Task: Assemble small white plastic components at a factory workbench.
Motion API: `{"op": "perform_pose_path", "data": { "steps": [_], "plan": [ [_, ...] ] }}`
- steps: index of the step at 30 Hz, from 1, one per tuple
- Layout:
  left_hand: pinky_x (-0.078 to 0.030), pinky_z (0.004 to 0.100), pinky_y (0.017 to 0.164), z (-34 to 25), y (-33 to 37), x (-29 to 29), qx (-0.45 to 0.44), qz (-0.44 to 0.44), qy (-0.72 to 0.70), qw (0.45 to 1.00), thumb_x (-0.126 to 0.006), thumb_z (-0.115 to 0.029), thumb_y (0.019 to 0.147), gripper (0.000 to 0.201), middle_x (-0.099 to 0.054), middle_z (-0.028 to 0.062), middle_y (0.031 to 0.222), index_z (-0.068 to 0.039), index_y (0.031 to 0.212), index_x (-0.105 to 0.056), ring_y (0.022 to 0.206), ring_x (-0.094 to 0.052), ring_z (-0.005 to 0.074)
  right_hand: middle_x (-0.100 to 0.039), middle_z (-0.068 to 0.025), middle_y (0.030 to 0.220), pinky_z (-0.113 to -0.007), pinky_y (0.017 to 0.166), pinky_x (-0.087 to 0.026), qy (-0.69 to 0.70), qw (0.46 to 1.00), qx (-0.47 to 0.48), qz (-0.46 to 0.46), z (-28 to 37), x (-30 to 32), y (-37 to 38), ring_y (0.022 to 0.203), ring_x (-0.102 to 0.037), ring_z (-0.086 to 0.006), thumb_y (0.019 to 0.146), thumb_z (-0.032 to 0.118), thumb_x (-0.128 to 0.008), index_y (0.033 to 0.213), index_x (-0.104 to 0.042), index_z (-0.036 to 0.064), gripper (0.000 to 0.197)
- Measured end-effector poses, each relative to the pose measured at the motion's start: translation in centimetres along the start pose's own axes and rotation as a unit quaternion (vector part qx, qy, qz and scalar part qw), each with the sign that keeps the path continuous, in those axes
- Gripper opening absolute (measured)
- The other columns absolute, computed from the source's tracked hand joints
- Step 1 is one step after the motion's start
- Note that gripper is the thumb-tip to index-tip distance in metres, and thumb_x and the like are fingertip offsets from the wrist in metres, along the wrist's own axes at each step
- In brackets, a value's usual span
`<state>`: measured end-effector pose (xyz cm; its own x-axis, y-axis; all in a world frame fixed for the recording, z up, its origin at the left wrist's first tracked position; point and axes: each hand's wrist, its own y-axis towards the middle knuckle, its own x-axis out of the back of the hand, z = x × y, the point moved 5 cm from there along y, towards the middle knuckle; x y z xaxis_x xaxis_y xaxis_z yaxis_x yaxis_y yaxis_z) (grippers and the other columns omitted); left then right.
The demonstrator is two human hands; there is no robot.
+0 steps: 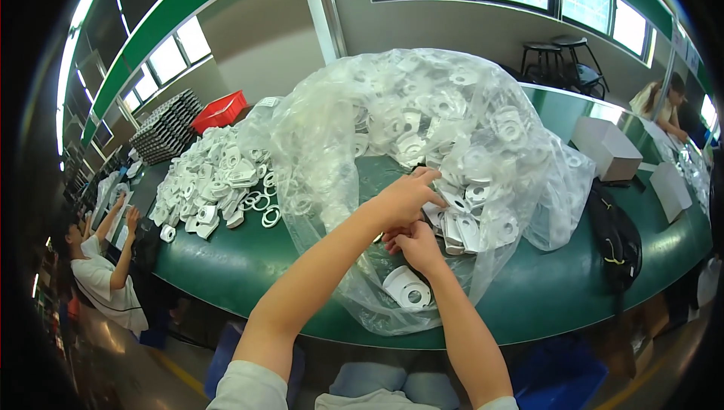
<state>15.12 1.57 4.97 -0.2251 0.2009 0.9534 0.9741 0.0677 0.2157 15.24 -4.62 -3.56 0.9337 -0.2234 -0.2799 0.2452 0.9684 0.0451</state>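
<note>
On the green table lies a big clear plastic bag (pixel 317 108), spread open and full of white plastic parts (pixel 467 218) with round holes. My left hand (pixel 407 197) reaches across over my right, its fingers apart at the edge of the heap inside the bag. Just below it, my right hand (pixel 415 244) is closed with curled fingers; what they hold, if anything, is hidden. Nearer to me, a white part with a ring-shaped opening (pixel 408 288) rests on the bag's film, beside my right forearm.
Left of the bag is a loose pile of white parts (pixel 207 184), with white rings (pixel 270 216) at its edge. Behind stand a red bin (pixel 219 111) and stacked grey trays (pixel 166 127). White boxes (pixel 607 150) and a black bag (pixel 612 237) lie right. People work at both sides.
</note>
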Motion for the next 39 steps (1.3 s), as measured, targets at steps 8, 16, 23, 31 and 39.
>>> {"op": "perform_pose_path", "data": {
  "steps": [8,16,23,31,39],
  "plan": [
    [-0.045,0.0383,0.089,0.3,-0.8,0.4,-0.015,-0.065,0.053,0.996,-0.067,-0.005,0.067,0.026,-0.061,0.0101,0.108,-0.010,0.092,-0.070,0.111,-0.051,0.0285,-0.063,-0.0123,0.082,-0.027,0.060,-0.051,0.046,0.998,0.035,0.001,0.2,0.2,0.1,0.070,-0.062,-0.0193,0.079,-0.004,-0.044,0.098,-0.057,-0.0058,0.024],
    [-0.050,0.0258,0.066,4.1,-5.7,4.2,0.223,-0.205,-0.263,0.916,-0.064,-0.004,0.078,0.014,-0.067,0.0091,0.079,0.002,0.092,-0.064,0.070,-0.063,0.0126,-0.060,-0.0136,0.098,-0.027,0.059,-0.053,0.144,0.986,0.016,-0.088,0.7,1.0,0.0,0.075,-0.064,-0.0194,0.095,0.026,-0.049,0.114,-0.050,-0.0011,0.034],
    [-0.050,0.0321,0.072,-4.3,-3.0,7.3,0.120,-0.221,-0.006,0.968,-0.064,-0.001,0.074,0.024,-0.066,0.0141,0.088,0.001,0.097,-0.063,0.081,-0.065,0.0260,-0.056,-0.0051,0.088,-0.029,0.061,-0.057,0.164,0.977,0.073,-0.116,-0.2,-0.1,1.5,0.081,-0.057,-0.0122,0.096,0.018,-0.046,0.102,-0.058,0.0006,0.022],
    [-0.046,0.0406,0.083,-14.0,12.6,-8.9,-0.104,-0.011,-0.145,0.984,-0.052,0.002,0.077,0.026,-0.059,0.0217,0.097,0.001,0.103,-0.060,0.095,-0.056,0.0384,-0.063,-0.0085,0.078,-0.025,0.049,-0.049,0.094,0.991,0.017,-0.097,0.4,-1.1,0.6,0.060,-0.062,-0.0147,0.092,0.016,-0.050,0.094,-0.057,-0.0027,0.020],
    [-0.040,0.0458,0.092,-10.1,23.9,-18.3,0.049,-0.211,-0.060,0.974,-0.041,-0.038,0.089,0.054,-0.048,0.0259,0.120,0.002,0.126,-0.040,0.105,-0.050,0.0423,-0.061,-0.0078,0.071,-0.025,0.046,-0.046,0.013,0.996,0.047,-0.079,0.2,-0.2,-0.1,0.057,-0.061,-0.0122,0.091,0.015,-0.052,0.083,-0.054,-0.0030,0.020]
  ]
}}
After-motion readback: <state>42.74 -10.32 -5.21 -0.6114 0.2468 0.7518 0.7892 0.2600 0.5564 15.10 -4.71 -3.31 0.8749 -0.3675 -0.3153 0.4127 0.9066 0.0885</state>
